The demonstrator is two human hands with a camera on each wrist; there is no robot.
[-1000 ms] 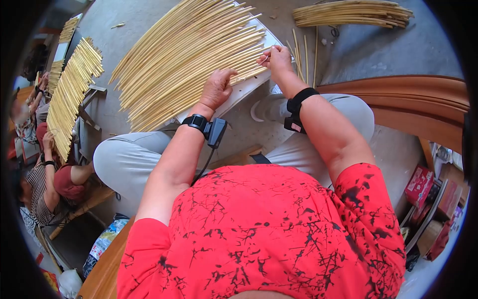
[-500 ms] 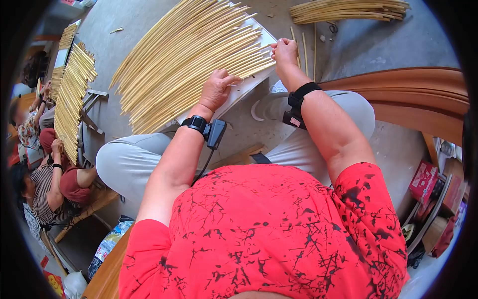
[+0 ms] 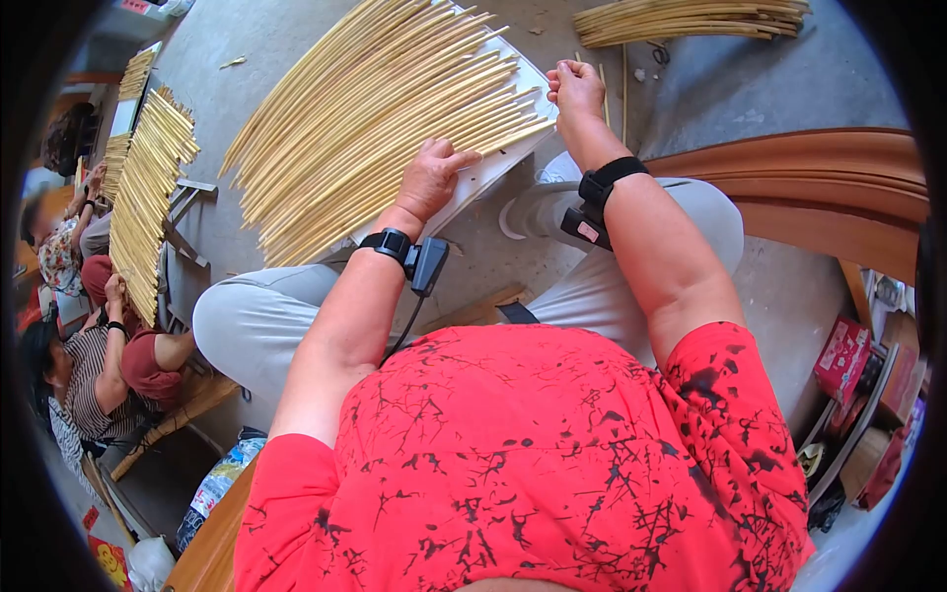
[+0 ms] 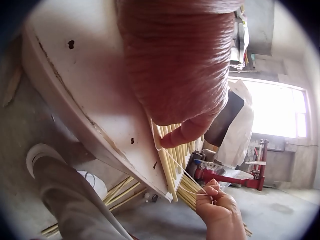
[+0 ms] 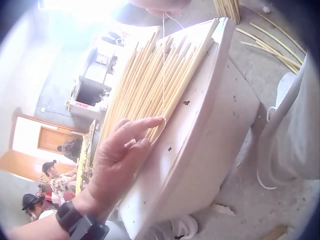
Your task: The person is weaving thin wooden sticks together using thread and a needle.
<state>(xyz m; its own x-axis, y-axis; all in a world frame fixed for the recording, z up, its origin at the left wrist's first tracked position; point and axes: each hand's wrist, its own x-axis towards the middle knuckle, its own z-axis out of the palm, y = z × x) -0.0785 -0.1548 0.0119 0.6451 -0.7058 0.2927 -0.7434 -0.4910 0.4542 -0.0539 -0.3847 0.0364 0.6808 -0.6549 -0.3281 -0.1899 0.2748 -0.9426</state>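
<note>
Binding seems the step in hand: sticks [image 3: 375, 128] lie side by side on a white counter [image 3: 490, 176], upper middle of the head view. The left hand [image 3: 429, 180] presses their lower edge, index finger outstretched, clasping nothing visible; the right hand's [image 3: 579, 91] grip pinches thread [image 5: 163, 70]. Tightening likely calls for steady pressure there. Lower right, a red box's [image 3: 841, 360] contents are hidden.

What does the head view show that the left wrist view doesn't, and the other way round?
Head view only: a person in a striped top and brown panels.

Left wrist view only: a bright window, a red metal frame and, at least clearly, the white string.

Both: left hand, right hand, sticks, white table.
</note>
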